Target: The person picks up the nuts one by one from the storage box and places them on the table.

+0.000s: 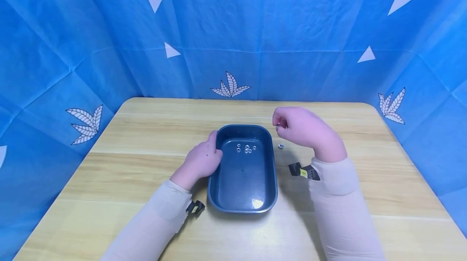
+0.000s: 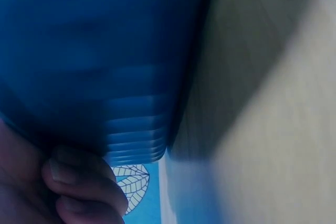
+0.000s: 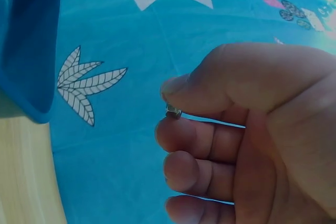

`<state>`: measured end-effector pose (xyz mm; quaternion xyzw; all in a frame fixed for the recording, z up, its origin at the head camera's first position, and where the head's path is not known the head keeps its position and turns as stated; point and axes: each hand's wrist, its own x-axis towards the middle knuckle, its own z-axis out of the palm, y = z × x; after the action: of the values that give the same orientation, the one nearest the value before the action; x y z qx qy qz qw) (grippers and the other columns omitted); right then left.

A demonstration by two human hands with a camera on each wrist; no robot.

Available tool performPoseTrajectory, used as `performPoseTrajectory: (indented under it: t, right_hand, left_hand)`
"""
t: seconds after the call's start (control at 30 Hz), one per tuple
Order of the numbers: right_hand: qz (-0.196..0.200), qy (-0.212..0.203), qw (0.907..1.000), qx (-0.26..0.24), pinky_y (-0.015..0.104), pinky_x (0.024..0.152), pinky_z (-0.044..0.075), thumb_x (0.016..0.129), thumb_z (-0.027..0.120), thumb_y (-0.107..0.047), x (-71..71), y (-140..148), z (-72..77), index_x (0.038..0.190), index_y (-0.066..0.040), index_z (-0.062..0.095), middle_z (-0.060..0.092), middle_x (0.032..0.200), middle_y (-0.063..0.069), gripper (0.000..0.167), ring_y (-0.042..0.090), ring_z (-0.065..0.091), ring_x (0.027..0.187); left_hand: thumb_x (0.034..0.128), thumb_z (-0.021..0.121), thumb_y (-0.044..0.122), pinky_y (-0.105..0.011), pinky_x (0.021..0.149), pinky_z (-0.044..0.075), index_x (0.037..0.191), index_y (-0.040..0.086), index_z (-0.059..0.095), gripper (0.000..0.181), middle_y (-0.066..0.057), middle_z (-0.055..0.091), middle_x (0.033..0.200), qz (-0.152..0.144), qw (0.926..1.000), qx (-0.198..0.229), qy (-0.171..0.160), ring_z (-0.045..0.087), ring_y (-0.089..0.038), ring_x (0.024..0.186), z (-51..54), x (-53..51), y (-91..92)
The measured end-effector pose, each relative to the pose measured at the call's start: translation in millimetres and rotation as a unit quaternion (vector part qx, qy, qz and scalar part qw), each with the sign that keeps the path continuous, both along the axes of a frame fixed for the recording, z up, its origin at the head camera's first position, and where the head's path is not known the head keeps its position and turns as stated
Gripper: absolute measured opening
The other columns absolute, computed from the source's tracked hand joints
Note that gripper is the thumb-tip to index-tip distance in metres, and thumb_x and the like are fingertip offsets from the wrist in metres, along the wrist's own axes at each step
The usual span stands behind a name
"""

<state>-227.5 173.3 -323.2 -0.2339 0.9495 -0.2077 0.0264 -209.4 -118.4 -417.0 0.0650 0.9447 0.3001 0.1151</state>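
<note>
Gripping the blue tray [image 1: 242, 184] at its left wall: the person's left hand [image 1: 200, 159], thumb over the rim, other fingers bent against the outer side. Whether the tray's base sits flat, cannot tell.

Right hand [image 1: 303, 127] raised off the tabletop [image 1: 146, 172], to the right of the tray's far end. Thumb and forefinger pinch one small metal nut [image 3: 173, 110]; remaining fingers bent, clear of it.

A loose nut [image 1: 281, 146] lies on the tabletop just beside the tray's right wall. Inside the tray, toward its far end, a scatter of nuts [image 1: 247, 147], some side by side, others a little apart; too small to count surely. Glare on the tray floor at its near right corner.

Pale sleeves [image 1: 335, 208] either side of the tray, dark wrist gear [image 1: 313, 173] at the cuffs. Beyond the tray and the tabletop's far edge, blue cloth [image 1: 219, 13] printed with white triangles and line-drawn leaves.
</note>
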Motion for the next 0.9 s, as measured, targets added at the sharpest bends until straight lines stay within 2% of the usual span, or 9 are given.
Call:
performPoseTrajectory:
  t: [0.33,0.67,0.9]
  right_hand:
    - [-0.014,-0.034,0.9993,0.003,0.04,0.07,0.045,0.089,0.059,-0.011,-9.8,12.6,-9.7,0.099,-0.012,0.065,0.06,0.08,0.001,0.011,0.021,0.054,0.073]
    - [-0.021,-0.094,0.9953,0.005,0.042,0.073,0.047,0.089,0.057,-0.008,-17.4,23.4,-21.9,0.1,-0.011,0.064,0.063,0.089,0.004,0.013,0.023,0.056,0.078]
    - [-0.029,-0.138,0.9898,0.021,0.041,0.073,0.044,0.087,0.054,-0.006,-22.3,26.6,-31.8,0.099,-0.009,0.062,0.06,0.09,0.006,0.016,0.024,0.053,0.08]
  left_hand:
    - [0.1035,0.044,0.024,-0.038,0.056,0.046,0.162,0.006,0.015,0.067,-0.008,0.055,0.068,-0.004,1.0,-0.001,0.003,0.056,-0.025,0.056,1.8,2.0,1.2]
    - [0.1034,0.043,0.024,-0.038,0.058,0.046,0.162,0.006,0.015,0.067,-0.009,0.055,0.071,-0.005,1.0,-0.003,0.006,0.057,-0.024,0.059,1.3,2.2,0.3]
    - [0.1034,0.043,0.024,-0.037,0.055,0.046,0.162,0.007,0.014,0.068,-0.008,0.055,0.068,-0.004,1.0,0.002,-0.001,0.057,-0.025,0.056,2.4,2.6,0.2]
